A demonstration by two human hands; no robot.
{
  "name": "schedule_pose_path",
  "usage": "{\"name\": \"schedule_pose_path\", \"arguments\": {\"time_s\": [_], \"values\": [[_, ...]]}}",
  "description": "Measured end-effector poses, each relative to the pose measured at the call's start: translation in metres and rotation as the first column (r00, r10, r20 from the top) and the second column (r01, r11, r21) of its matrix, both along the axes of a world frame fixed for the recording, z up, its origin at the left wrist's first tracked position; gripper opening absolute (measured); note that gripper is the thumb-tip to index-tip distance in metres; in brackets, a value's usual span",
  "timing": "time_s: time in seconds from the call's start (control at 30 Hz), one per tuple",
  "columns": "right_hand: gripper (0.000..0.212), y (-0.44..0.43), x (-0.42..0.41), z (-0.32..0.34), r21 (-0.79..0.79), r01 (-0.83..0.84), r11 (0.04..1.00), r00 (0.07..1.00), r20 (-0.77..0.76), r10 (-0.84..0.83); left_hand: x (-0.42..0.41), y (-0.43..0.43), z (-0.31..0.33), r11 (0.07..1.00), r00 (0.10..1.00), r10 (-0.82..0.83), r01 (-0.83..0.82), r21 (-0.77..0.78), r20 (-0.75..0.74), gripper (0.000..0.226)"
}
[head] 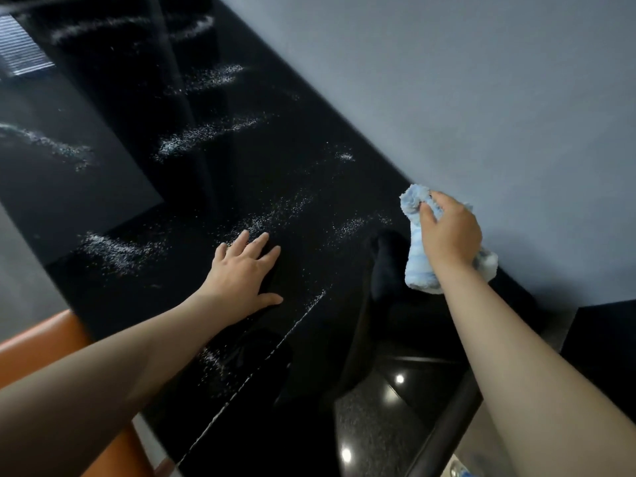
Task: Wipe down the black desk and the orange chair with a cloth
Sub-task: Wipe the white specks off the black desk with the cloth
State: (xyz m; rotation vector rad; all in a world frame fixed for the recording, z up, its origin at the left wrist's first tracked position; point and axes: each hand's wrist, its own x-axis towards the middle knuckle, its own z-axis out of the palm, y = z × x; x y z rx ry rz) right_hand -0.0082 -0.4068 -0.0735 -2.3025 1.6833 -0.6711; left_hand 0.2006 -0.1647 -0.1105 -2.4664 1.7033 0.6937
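glossy black desk [309, 166] dusty; left hand [244, 270] flat, spread; right hand [451, 232] gripping blue cloth [418, 266].

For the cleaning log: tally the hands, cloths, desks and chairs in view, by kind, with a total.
Hands: 2 (left hand, right hand)
Cloth: 1, blue
Desk: 1, black
Chair: 1, orange
Total: 5
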Motion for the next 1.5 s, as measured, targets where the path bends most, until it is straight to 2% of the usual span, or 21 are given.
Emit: {"name": "schedule_pose_path", "arguments": {"time_s": [0.17,0.37,0.6,1.2,1.5], "values": [[0.029,-0.047,0.006,-0.019,-0.011,-0.042,0.999,0.999,-0.033,0.042,0.007,-0.032,-0.010,0.999,0.998,-0.005,0.002,0.034,0.065,0.111],[0.028,-0.085,0.017,-0.038,0.045,-0.072,0.996,0.997,-0.017,0.073,0.022,-0.051,-0.018,0.993,0.999,0.022,-0.026,0.117,0.038,0.131],[0.021,-0.105,0.023,-0.055,0.052,-0.099,0.994,0.991,-0.083,0.103,0.024,-0.051,-0.023,0.994,0.999,0.043,-0.045,0.102,0.020,0.134],[0.030,-0.046,0.027,-0.060,0.039,-0.211,0.977,0.966,-0.144,0.215,0.022,-0.051,-0.017,0.993,0.998,0.051,-0.053,0.102,0.021,0.132],[0.032,0.006,0.032,-0.056,0.097,-0.227,0.969,0.958,-0.156,0.240,0.022,-0.051,-0.012,0.994,0.999,0.030,-0.033,0.103,0.031,0.131]]}}
